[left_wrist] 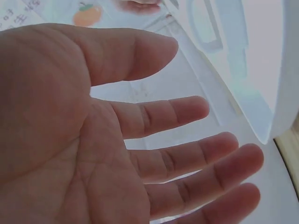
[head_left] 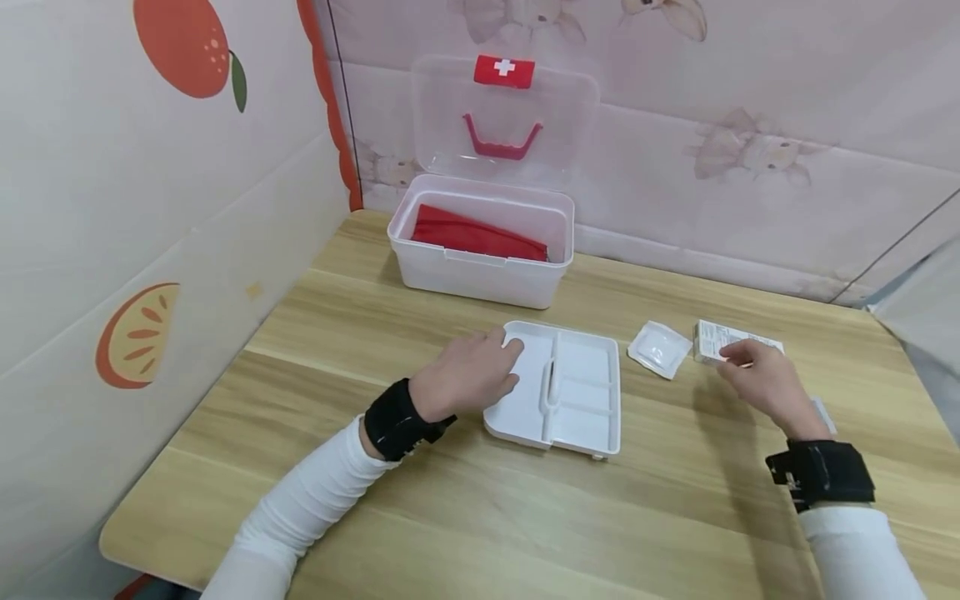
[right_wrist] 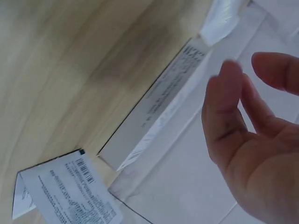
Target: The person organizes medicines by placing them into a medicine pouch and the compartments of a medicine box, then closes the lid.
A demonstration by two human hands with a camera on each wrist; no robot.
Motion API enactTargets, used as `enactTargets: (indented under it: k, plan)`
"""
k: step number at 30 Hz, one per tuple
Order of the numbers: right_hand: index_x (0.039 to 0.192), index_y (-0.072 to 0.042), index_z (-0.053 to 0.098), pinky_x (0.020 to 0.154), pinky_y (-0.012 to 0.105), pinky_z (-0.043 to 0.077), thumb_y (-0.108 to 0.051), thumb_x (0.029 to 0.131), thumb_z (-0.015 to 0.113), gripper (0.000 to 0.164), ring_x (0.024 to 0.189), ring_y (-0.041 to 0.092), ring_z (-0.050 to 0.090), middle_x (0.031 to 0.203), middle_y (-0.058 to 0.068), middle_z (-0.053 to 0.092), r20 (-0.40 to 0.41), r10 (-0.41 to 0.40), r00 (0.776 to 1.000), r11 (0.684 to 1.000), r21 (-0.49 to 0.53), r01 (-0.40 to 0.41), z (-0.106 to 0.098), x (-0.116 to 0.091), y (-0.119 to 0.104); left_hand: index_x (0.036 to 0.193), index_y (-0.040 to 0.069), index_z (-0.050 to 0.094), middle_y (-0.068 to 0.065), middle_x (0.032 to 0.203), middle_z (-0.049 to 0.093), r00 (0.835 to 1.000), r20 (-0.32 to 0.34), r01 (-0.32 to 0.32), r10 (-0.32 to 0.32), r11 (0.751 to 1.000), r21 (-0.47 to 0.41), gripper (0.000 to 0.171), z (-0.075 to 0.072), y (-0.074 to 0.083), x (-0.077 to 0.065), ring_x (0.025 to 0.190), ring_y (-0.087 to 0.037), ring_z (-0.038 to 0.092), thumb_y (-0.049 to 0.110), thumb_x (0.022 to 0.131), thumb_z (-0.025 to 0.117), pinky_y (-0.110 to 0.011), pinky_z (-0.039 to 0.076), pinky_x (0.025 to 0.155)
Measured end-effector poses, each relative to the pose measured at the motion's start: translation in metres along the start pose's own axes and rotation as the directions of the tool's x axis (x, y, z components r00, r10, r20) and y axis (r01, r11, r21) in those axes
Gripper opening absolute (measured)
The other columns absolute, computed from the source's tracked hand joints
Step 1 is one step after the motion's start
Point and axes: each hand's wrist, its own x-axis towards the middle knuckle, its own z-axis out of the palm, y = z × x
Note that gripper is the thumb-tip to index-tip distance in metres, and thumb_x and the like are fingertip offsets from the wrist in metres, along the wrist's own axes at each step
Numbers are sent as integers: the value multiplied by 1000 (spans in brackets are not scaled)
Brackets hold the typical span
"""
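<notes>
Indoor, corner spot, home-like or kid's-room décor; exact room type can't tell. Wood-grain surface (head_left: 450, 521) with a rounded corner sits against two covered walls. Left wall (head_left: 247, 196) is pale, with a cartoon orange (head_left: 183, 46) and a fruit slice (head_left: 138, 335); scalloped red-orange trim (head_left: 330, 108) runs down near the corner. Back wall (head_left: 660, 208) is pinkish with soft rabbit prints (head_left: 757, 156), crease lines across it, so reads as hung sheeting. Pale draped cloth (head_left: 921, 321) at the right edge. Only medical cues: first-aid box (head_left: 480, 279) with white-cross label (head_left: 491, 77), small printed carton (head_left: 716, 337).
</notes>
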Motion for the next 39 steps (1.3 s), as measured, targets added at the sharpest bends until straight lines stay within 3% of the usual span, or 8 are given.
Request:
enactTargets:
  k: [3,7,12,16,20,24,32,39]
  plan:
    - [115,18,58,72,42,47,-2,87,55,34,92,44,59,112,41,57,-48,-13,999,998,-61,10,1,10,5,130,6,57,-11,107,58,999,-33,-32,33,999,36,41,-3,3,-4,82,-17,55,34,100,58,-24,49,59]
    - [126,21,48,89,64,37,1,80,54,50,113,60,38,125,50,42,-45,46,998,995,-91,-50,3,20,10,129,6,58,-10,107,60,996,-59,-68,72,995,72,41,-4,7,-8,84,-17,55,34,99,59,-23,50,62]
    - [141,17,30,97,74,26,1,75,59,74,122,68,22,136,51,25,-34,104,994,985,-138,-108,6,30,18,127,6,59,-10,105,61,992,-77,-94,101,991,92,39,-5,10,-12,84,-17,55,34,99,59,-23,50,63]
    - [150,11,17,95,79,24,0,76,63,87,125,72,15,142,49,14,47,127,991,976,-182,-117,4,33,22,125,7,60,-9,103,61,989,-85,-112,122,988,107,37,-5,13,-13,82,-17,55,34,100,58,-23,48,60]
    - [151,8,11,95,80,24,-3,81,61,87,126,73,11,145,46,12,119,137,983,970,-216,-109,5,36,25,124,8,60,-8,103,62,987,-91,-124,135,985,119,35,-6,15,-14,81,-17,56,33,100,58,-23,49,60]
    - [153,7,11,98,79,22,-3,84,56,82,128,71,10,148,43,13,130,156,979,962,-245,-120,9,38,28,124,8,60,-8,104,62,985,-90,-134,145,983,123,36,-7,16,-15,82,-18,56,34,100,58,-24,49,60]
    - [145,12,26,97,77,24,0,82,61,74,125,70,16,137,48,20,87,111,990,958,-276,-83,9,40,26,124,9,60,-8,103,62,985,-95,-134,147,982,132,35,-7,16,-14,81,-19,56,34,100,57,-25,49,59]
    - [137,15,31,93,75,23,4,70,63,75,119,67,21,131,52,22,-11,87,996,973,-214,-87,7,38,26,125,9,60,-9,104,62,990,-67,-117,125,987,111,36,-8,15,-14,81,-18,56,34,101,57,-26,50,61]
